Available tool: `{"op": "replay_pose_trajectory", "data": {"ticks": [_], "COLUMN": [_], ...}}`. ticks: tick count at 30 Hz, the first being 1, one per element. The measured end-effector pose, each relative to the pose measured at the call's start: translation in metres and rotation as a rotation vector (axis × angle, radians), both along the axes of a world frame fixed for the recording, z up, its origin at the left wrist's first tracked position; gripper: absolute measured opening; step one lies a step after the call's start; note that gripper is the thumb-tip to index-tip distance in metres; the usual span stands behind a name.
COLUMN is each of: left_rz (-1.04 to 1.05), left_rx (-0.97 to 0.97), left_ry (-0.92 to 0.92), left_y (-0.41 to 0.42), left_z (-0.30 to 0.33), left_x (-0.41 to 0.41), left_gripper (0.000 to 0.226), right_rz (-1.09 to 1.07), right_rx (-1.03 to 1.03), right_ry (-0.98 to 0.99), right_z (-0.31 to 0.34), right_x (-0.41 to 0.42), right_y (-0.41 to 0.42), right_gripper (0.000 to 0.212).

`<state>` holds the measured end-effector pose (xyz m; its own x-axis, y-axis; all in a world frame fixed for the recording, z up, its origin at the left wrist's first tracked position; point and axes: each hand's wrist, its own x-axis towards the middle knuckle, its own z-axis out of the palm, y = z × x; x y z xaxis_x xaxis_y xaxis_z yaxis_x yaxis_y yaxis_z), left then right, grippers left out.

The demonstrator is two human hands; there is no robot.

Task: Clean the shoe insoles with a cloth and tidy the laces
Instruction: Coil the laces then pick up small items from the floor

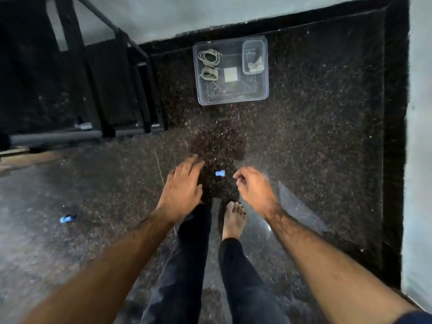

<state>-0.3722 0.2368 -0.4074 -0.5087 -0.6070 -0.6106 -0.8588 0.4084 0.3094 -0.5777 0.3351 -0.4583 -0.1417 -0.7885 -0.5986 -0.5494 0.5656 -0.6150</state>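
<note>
A clear plastic tray (264, 90) lies on the dark speckled floor ahead of me. In it are two coiled pale laces (209, 57), a folded white cloth (231, 74) and a smaller clear box (254, 57) with something pale inside. My left hand (183, 183) hovers above the floor with fingers straight and spread, holding nothing. My right hand (253, 188) hangs beside it with fingers loosely curled, also holding nothing. Both hands are well short of the tray. No shoe or insole shows.
A black metal rack (105, 73) stands at the left. Dark raised borders and pale walls close the space at the back and right. My legs in dark trousers and a bare foot (233, 218) stand below the hands. Blue light reflections (220, 173) dot the glossy floor.
</note>
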Motion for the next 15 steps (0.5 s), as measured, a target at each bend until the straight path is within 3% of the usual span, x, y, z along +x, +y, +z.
{"op": "replay_pose_trajectory", "data": {"ticks": [7,15], "left_rz": [-0.082,-0.057], "left_rx": [-0.029,-0.026], "left_ry": [-0.054,-0.015], "left_y": [0.041,0.073], "left_z": [-0.077,-0.178], "left_x": [0.017,0.029], "left_gripper": [0.073,0.076], "right_rz": [0.132,0.348], "right_rx": [0.024,0.054], "right_ry": [0.124,0.265], "right_z": [-0.086,-0.195], "right_x": [0.022,0.046], "right_y": [0.001,0.014], "right_gripper": [0.025,0.045]}}
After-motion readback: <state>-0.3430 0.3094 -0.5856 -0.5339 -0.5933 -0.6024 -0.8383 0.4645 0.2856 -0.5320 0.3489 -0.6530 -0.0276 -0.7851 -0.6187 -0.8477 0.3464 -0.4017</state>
